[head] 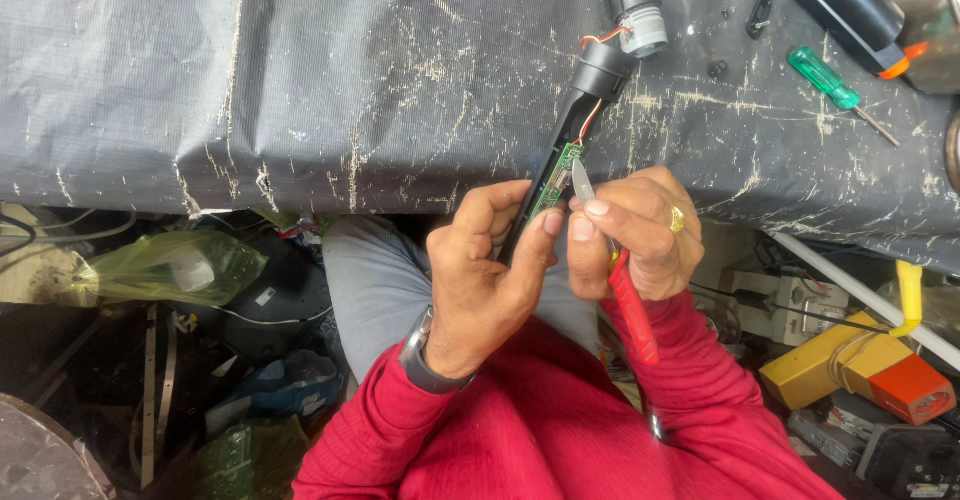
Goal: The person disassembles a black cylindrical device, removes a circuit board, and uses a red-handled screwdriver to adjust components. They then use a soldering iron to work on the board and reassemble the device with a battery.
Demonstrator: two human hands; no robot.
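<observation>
Item under my view: a slim black device housing, opened along one side, with a narrow green circuit board seated in its lower part and red and orange wires running up to a small grey-and-black motor lying loose just beyond its round collar. The housing leaned from the edge of the scratched dark surface down into my left hand, which was clenched around its lower end, thumb pressed beside the board. My right hand was grasping a red-handled knife in a pinch, the short blade touching the board's edge. I judged the housing light and stiff, a hollow plastic shell, smooth enough to twist in the fingers; the board and its thin wires looked fragile, so the sound place to hold was the solid shell below the board, never the wires or the motor. Also logged: a green-handled screwdriver well apart at upper right, a black cylinder with an orange tip near it, a yellow box and a green plastic bag below the surface's edge.
</observation>
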